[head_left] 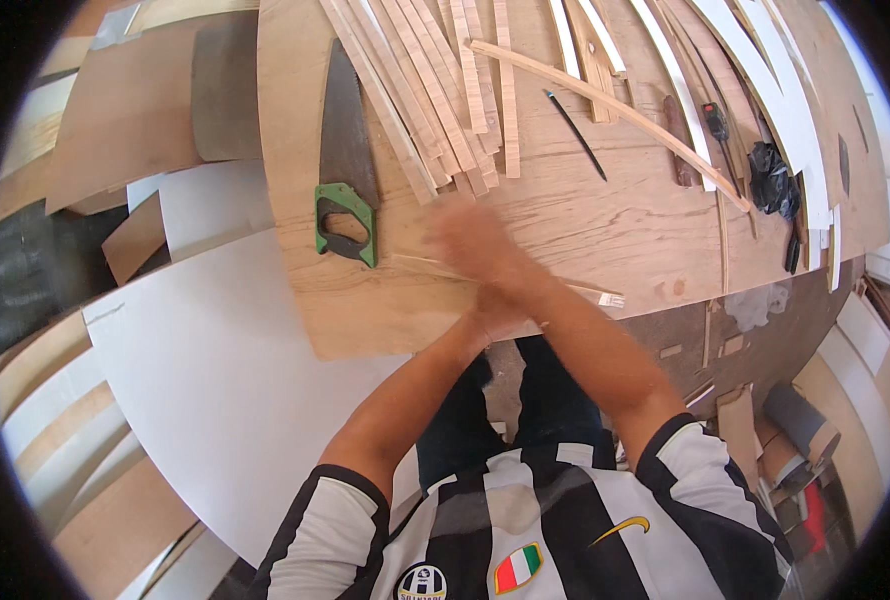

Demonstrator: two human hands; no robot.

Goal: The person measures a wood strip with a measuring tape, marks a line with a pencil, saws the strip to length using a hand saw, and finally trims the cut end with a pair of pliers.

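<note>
My right hand [470,235], smeared by motion, is over the plywood worktop [635,250], just short of the bundle of pale wooden strips [415,90]. My left hand [497,315] is at the near edge, partly hidden under my right wrist, so its fingers do not show clearly. A thin wooden strip [590,292] lies crosswise under both arms; I cannot tell whether either hand grips it. To the left lies a handsaw [345,150] with a green and black handle. A black pencil [575,135] and a long diagonal batten [615,120] lie beyond my hands.
White strips [805,150], a red-and-black tool [715,120] and a crumpled black bag [770,180] sit on the worktop's right. A white sheet [205,390] and stacked boards [115,100] fill the left. Offcuts and rolled material [800,425] lie below at right.
</note>
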